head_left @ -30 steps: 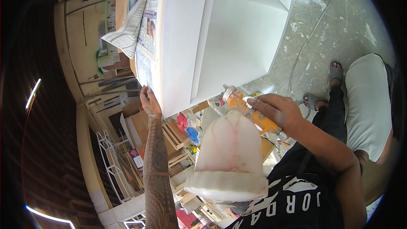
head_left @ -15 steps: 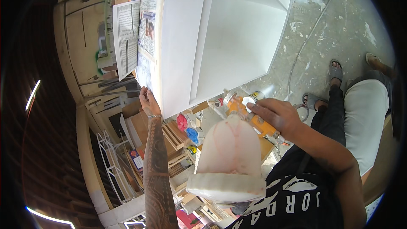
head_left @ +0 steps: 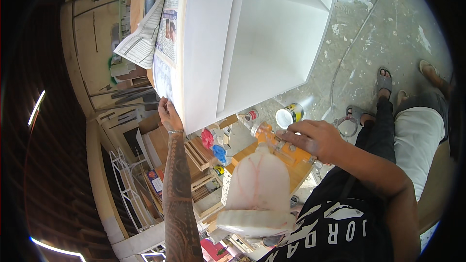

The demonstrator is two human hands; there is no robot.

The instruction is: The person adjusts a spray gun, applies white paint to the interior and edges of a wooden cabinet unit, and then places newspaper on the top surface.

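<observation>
My right hand is wrapped round an orange spray gun, right of centre. A large, cloudy white paint cup with reddish streaks is fixed to the gun and fills the lower middle. The gun's front end points up and left, apart from the white cabinet. At that cabinet's lower left corner, my left hand grips the edge, its fingers together on the paper-covered side; part of the grip is hidden. Newspaper covers this side, and a loose printed sheet curls away from it.
An open paint can stands beyond my right hand. A cable runs across the paint-spotted floor. At right are another person's sandalled feet and white clothing. Wood pieces and a white metal rack lie lower left.
My right hand and the spray gun have shifted slightly left and down, uncovering the paint can. The loose sheet has curled and swung outward. My left hand stays at the cabinet's corner.
</observation>
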